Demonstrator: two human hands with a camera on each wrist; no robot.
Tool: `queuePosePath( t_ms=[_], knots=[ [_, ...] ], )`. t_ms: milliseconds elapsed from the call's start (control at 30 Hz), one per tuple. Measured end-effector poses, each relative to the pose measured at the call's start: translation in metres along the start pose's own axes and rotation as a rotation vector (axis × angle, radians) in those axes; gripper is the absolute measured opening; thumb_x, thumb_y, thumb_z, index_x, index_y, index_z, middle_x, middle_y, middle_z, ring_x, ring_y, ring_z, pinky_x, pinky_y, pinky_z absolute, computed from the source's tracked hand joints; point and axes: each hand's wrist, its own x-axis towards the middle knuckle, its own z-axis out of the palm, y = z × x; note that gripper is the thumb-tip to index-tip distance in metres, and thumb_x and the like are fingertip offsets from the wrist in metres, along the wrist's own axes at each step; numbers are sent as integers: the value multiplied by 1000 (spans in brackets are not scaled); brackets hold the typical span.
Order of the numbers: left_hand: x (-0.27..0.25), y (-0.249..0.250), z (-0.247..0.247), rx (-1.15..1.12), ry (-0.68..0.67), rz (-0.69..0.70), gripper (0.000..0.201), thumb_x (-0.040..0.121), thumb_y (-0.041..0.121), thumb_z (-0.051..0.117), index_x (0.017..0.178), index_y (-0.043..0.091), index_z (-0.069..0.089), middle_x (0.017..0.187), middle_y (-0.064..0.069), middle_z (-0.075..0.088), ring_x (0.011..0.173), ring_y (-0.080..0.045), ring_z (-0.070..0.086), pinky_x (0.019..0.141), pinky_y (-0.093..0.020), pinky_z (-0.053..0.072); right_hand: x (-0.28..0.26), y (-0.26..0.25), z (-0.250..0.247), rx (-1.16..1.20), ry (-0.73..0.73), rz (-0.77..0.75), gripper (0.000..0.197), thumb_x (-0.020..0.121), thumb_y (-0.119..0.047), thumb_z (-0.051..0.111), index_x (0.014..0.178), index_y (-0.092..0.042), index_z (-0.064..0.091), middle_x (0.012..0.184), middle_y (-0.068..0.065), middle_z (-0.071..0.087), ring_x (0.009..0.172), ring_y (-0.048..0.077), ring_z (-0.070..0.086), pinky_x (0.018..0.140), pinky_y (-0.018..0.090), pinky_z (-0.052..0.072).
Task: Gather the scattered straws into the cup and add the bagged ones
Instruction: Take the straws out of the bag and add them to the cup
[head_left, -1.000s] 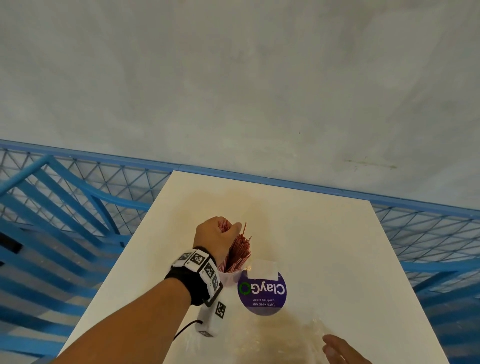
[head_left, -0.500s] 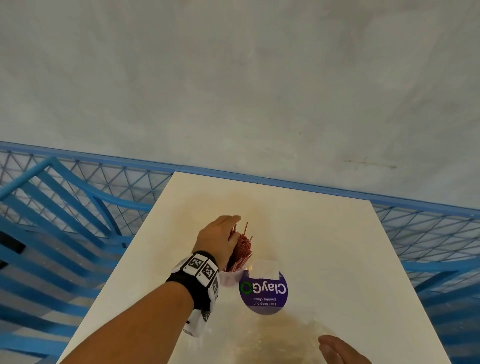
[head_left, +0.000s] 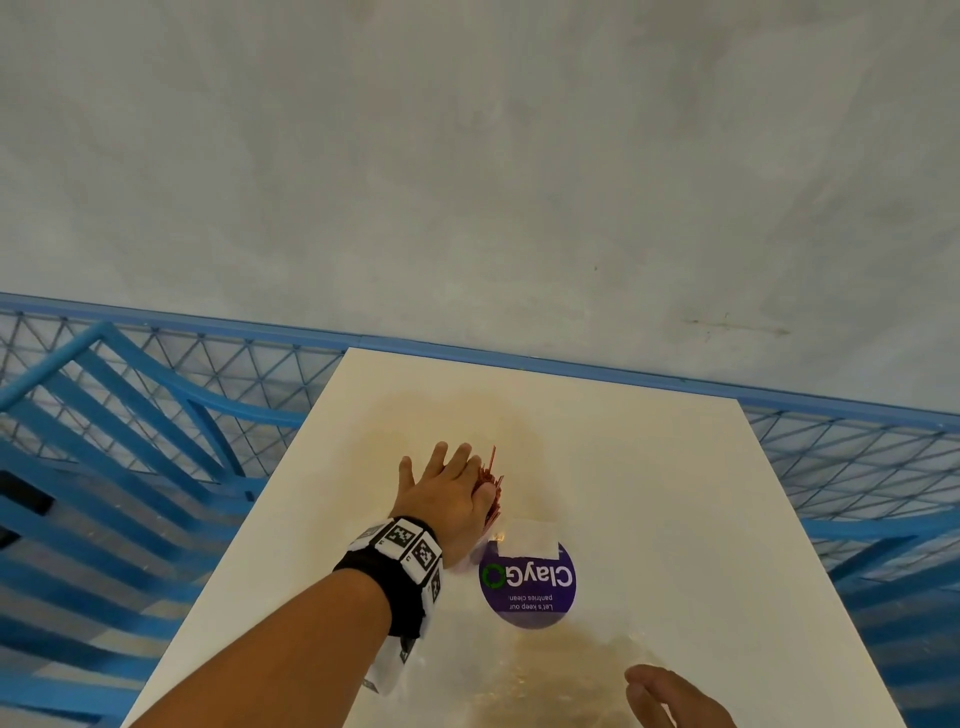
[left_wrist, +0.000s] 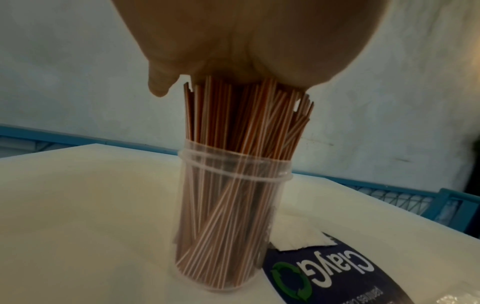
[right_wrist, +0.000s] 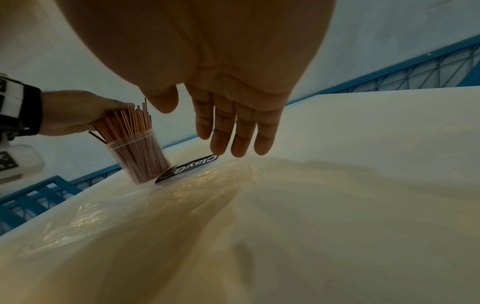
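A clear plastic cup (left_wrist: 233, 216) stands on the white table (head_left: 649, 467), packed with thin red-and-white striped straws (left_wrist: 244, 119). My left hand (head_left: 447, 488) lies flat on top of the straws, palm pressing their upper ends, fingers straight. In the right wrist view the cup (right_wrist: 140, 160) and straws (right_wrist: 124, 123) sit at the left under that hand (right_wrist: 78, 113). A clear plastic bag (right_wrist: 182, 205) with a purple ClayGo label (head_left: 527, 584) lies flat beside the cup. My right hand (right_wrist: 233, 127) hovers above the bag, fingers straight, holding nothing.
Blue metal lattice railing (head_left: 156, 415) surrounds the table on the left, back and right. A grey wall (head_left: 467, 156) rises behind. A white torn paper tab (head_left: 527, 540) sits at the label's top edge.
My left hand went from curled around the straw tops to flat with fingers spread, pressing down on them. The right hand stayed low at the near edge.
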Motion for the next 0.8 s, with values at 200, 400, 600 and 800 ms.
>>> queuePosePath(
  t_ms=[200, 400, 600, 800],
  knots=[
    [-21, 6, -17, -35, 363, 145, 60, 93, 52, 20, 140, 20, 43, 156, -3, 27, 145, -23, 17, 118, -51, 12, 6, -22, -6, -315, -101, -66, 20, 80, -56, 60, 84, -69, 45, 89, -15, 58, 78, -2, 55, 77, 10, 42],
    [-67, 25, 20, 133, 253, 695, 35, 93, 38, 40, 98, 14, 66, 90, -2, 67, 80, -17, 64, 74, -31, 56, 8, -39, -7, -636, -302, -35, 54, 87, -54, 46, 135, -35, 32, 127, -4, 49, 117, 18, 52, 96, 32, 43],
    [-90, 34, 65, 361, -308, 369, 46, 93, 45, 47, 121, 8, 52, 124, -12, 51, 113, -31, 46, 89, -43, 42, 10, -41, 19, -861, -371, -205, 42, 95, -40, 38, 135, -25, 36, 127, 4, 51, 115, 27, 55, 93, 38, 45],
    [-99, 30, 90, 393, -337, 305, 30, 99, 16, 38, 121, 2, 52, 124, -18, 50, 112, -37, 48, 86, -46, 43, 14, -38, 26, -978, -384, -247, 31, 95, -17, 33, 122, -18, 48, 119, 7, 56, 108, 28, 58, 86, 37, 46]
  ],
)
